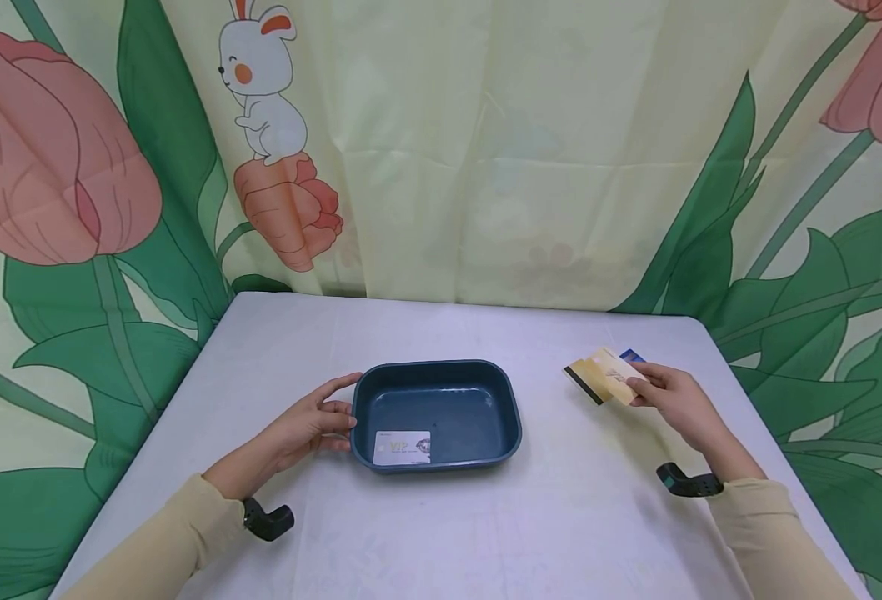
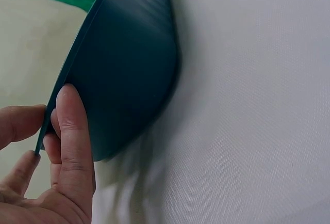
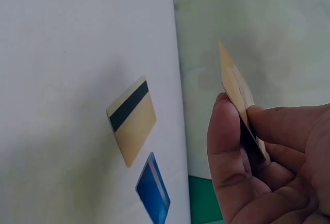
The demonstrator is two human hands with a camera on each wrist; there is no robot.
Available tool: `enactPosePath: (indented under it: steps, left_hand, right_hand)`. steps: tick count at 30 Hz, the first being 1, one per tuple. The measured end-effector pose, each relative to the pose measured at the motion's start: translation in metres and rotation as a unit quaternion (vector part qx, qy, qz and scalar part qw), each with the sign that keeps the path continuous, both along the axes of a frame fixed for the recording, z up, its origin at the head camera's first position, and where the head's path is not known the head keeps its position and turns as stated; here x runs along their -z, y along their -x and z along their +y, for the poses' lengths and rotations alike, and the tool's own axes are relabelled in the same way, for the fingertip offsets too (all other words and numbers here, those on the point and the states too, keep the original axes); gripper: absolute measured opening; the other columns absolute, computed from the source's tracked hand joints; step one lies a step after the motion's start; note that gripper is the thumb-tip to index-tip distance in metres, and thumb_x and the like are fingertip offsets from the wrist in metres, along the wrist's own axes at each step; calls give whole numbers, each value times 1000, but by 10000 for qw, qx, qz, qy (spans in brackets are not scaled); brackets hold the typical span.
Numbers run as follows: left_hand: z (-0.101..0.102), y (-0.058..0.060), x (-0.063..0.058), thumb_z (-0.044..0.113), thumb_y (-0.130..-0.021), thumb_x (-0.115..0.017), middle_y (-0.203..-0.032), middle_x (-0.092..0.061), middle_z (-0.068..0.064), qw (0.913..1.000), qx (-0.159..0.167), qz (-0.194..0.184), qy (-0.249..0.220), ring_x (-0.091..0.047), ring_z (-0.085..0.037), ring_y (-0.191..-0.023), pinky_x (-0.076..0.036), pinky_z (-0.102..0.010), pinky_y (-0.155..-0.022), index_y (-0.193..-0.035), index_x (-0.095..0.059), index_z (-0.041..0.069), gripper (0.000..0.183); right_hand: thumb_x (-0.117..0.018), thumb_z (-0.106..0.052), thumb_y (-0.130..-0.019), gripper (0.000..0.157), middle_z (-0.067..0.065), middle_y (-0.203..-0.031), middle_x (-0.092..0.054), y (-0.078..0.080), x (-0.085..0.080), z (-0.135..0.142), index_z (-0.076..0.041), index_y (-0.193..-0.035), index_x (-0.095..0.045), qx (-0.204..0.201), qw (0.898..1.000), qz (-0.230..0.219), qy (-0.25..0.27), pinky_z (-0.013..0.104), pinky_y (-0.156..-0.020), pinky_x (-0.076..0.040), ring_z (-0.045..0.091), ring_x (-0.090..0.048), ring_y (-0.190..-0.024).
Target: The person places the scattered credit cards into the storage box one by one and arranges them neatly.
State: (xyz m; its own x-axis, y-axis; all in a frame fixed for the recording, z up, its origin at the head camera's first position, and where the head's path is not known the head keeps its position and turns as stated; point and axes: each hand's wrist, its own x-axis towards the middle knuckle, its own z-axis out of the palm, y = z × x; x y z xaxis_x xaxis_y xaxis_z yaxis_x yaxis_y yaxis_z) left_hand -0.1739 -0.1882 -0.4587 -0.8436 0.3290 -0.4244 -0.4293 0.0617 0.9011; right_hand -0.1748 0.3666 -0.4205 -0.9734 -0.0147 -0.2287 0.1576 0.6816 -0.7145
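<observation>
A dark blue plastic tray [image 1: 438,465] stands on the table with a silver-white card [image 1: 402,447] marked VIP inside it, near its front left corner. At the tray's left end my left hand [image 1: 312,427] holds the rim, with fingers on both sides of it in the left wrist view. Right of the tray, my right hand [image 1: 669,396] pinches a gold card [image 3: 238,87] between thumb and fingers, above the table. Under and beyond that hand lie a second gold card [image 3: 135,126] with a black stripe and a blue card [image 3: 153,190].
A white cloth covers the table [image 1: 441,533]. Behind it hangs a curtain [image 1: 486,167] printed with tulips, leaves and a rabbit. Each wrist carries a black band with a camera [image 1: 268,521].
</observation>
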Motion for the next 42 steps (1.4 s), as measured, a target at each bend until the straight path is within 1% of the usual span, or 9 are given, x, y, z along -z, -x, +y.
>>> enactPosePath:
  steps: [5,11,17,24,28,32,34,37,42]
  left_hand:
    - [1,1,1,-3,-95,-64,-114,-64,-17,10000,-13,0,-21,-71,-21,-81,-64,-33,-73,-163,-30,24,80]
    - [-1,0,0,-2,-95,-64,-114,-64,-16,10000,-12,2,-5,-70,-21,-83,-64,-33,-74,-163,-30,24,80]
    - [-3,0,0,-3,-96,-64,-113,-64,-15,10000,-7,20,-6,-71,-21,-83,-64,-33,-74,-163,-29,24,80]
    - [-3,0,0,-3,-95,-63,-111,-63,-14,10000,-2,8,-31,-71,-21,-83,-65,-33,-74,-163,-29,24,80]
    - [-1,0,-1,-3,-95,-64,-110,-63,-13,10000,4,-12,-51,-70,-20,-82,-64,-33,-73,-163,-29,24,81]
    - [0,0,0,-2,-95,-64,-112,-63,-14,10000,29,-13,-61,-70,-20,-83,-64,-33,-74,-163,-29,24,81]
    - [0,0,0,-2,-95,-64,-114,-63,-15,10000,56,3,-58,-70,-21,-83,-64,-33,-74,-163,-29,23,81]
    - [0,-1,0,-2,-95,-64,-115,-63,-16,10000,9,-23,-61,-70,-21,-83,-64,-33,-74,-163,-30,24,80]
    - [0,-1,1,-2,-96,-64,-115,-62,-16,9999,-40,-33,-86,-70,-21,-82,-64,-33,-73,-163,-30,25,79]
  right_hand:
    - [-49,-35,-110,65,32,-141,-53,0,-4,-7,9,-155,-35,-83,10000,-2,-15,47,-98,-55,21,-68,-102]
    - [-50,-35,-110,64,30,-139,-55,2,-8,-19,8,-155,-37,-155,9999,52,44,55,-102,-52,22,-69,-102]
    - [-50,-33,-110,61,31,-141,-54,5,-8,-30,5,-156,-38,-282,9994,66,185,58,-105,-50,21,-69,-102]
    - [-53,-31,-109,59,30,-139,-56,10,-10,-43,3,-156,-40,-347,9989,75,296,55,-102,-51,23,-70,-100]
    - [-54,-28,-108,57,30,-137,-58,13,-11,-52,2,-155,-42,-365,9984,105,415,50,-98,-55,29,-70,-101]
    - [-55,-26,-108,56,30,-135,-60,14,-12,-60,3,-154,-43,-451,9978,188,458,43,-90,-59,32,-71,-100]
    - [-55,-28,-108,56,30,-135,-61,15,-12,-64,2,-154,-44,-457,9978,186,441,41,-86,-60,32,-71,-100]
    - [-55,-29,-108,56,29,-134,-61,16,-13,-70,1,-154,-45,-473,9976,163,474,38,-81,-60,30,-70,-99]
    - [-56,-30,-107,55,27,-133,-62,19,-13,-77,-2,-154,-47,-504,9973,167,500,38,-82,-59,23,-70,-95]
